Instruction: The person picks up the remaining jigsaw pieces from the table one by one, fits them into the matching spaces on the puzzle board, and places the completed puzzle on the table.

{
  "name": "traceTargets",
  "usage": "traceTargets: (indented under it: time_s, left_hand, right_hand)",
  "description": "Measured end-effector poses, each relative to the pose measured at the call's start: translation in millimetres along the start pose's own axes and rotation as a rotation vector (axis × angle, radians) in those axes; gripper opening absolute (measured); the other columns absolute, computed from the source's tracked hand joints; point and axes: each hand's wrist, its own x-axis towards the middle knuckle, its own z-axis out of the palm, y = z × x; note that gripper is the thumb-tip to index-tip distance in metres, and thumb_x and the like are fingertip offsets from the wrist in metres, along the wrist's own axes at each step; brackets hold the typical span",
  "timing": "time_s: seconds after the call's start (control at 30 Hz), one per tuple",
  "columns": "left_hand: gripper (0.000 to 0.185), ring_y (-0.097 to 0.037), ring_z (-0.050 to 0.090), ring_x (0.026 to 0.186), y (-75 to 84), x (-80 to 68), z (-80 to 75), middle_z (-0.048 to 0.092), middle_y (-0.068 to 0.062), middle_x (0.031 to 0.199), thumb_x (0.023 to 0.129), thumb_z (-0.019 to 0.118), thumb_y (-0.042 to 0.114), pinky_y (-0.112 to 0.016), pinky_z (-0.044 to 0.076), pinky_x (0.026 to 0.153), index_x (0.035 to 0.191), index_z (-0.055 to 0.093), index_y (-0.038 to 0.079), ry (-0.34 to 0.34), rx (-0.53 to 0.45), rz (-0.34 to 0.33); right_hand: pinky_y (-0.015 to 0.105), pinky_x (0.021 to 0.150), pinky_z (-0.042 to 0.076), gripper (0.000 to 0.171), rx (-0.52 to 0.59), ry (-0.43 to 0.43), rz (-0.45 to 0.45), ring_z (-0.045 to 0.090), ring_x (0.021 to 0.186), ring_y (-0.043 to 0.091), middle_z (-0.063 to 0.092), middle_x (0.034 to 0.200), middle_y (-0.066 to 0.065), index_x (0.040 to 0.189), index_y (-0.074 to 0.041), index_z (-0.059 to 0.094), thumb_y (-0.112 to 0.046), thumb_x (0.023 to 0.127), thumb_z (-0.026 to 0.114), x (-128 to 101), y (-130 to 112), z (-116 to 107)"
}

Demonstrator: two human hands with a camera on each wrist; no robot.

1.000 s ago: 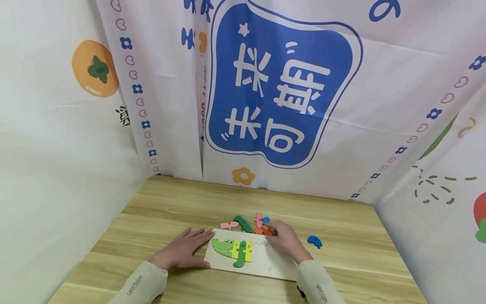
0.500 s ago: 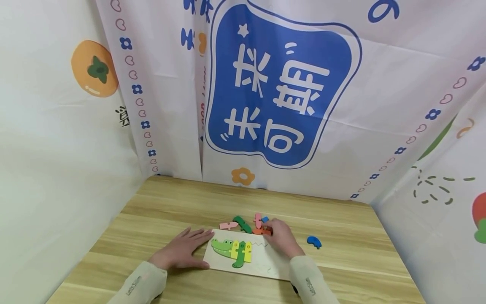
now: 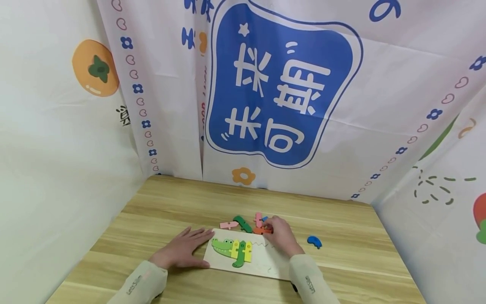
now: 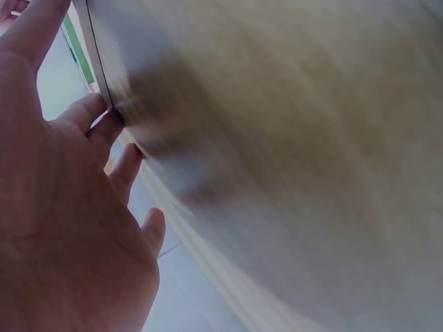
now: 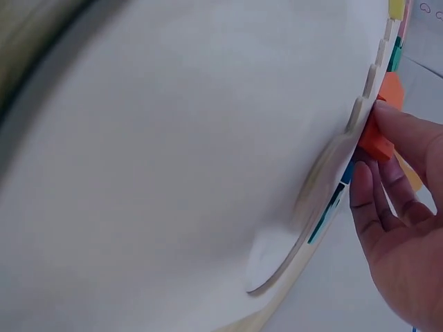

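A pale wooden puzzle board [image 3: 265,264] lies on the table with a crocodile's green head [image 3: 223,247], yellow pieces [image 3: 248,252] and a green leg piece [image 3: 240,255] set into its left part. My left hand [image 3: 184,250] rests spread at the board's left edge; thumb and fingertips touch it. Beyond the board's far edge, my right hand [image 3: 282,238] pinches a red-orange puzzle piece [image 5: 377,142] between thumb and fingers. An orange piece [image 3: 261,231] lies at those fingertips. In the right wrist view, the board's recess [image 5: 277,256] shows beside the hand.
Behind the board lie pink pieces [image 3: 228,225], a dark green piece [image 3: 243,223] and a small blue piece [image 3: 265,218]. A curved blue piece [image 3: 314,241] lies apart on the right. Printed white cloth [image 3: 171,126] walls in the wooden table [image 3: 182,194].
My right hand has shifted slightly up and left, off the board's top right part to the loose pieces behind it. My left hand and the board have stayed put.
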Motion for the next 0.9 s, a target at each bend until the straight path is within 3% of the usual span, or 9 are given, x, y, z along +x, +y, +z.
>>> traceTargets:
  time_s: [0.3,0.57,0.73,0.9]
  left_hand:
    - [0.103,-0.032,0.032,0.156,-2.1,1.3,2.2,0.034,0.0,0.169,0.084,0.062,0.081,-0.061,0.013,0.127,0.164,0.033,0.023,0.003,0.011,0.006]
    - [0.103,-0.032,0.032,0.155,-2.5,2.6,0.6,0.035,-0.001,0.169,0.084,0.063,0.079,-0.062,0.014,0.126,0.164,0.033,0.023,0.003,0.006,0.005]
    - [0.103,-0.032,0.031,0.156,-1.4,2.3,0.4,0.034,-0.001,0.169,0.084,0.063,0.08,-0.062,0.014,0.126,0.164,0.033,0.023,-0.002,0.003,0.003]
    - [0.102,-0.033,0.032,0.155,0.5,-0.1,-0.8,0.035,-0.003,0.169,0.084,0.065,0.078,-0.062,0.014,0.126,0.164,0.034,0.022,-0.004,-0.008,0.006]
  right_hand:
    - [0.027,0.07,0.054,0.02,0.097,0.073,-0.015,0.059,0.079,0.011,0.068,0.091,-0.004,0.111,-0.013,0.077,-0.007,0.091,0.078,-2,3,-7]
    - [0.029,0.071,0.055,0.013,0.229,0.217,0.063,0.061,0.078,0.012,0.069,0.087,-0.002,0.102,-0.015,0.077,-0.011,0.091,0.08,-7,6,-18]
    - [0.027,0.066,0.053,0.012,0.279,0.3,0.104,0.062,0.076,0.016,0.071,0.088,-0.001,0.101,-0.014,0.077,-0.016,0.09,0.082,-10,10,-21]
    - [0.037,0.065,0.063,0.011,0.47,0.299,0.139,0.074,0.072,0.029,0.072,0.093,0.009,0.102,-0.007,0.076,-0.009,0.091,0.079,-12,15,-19]
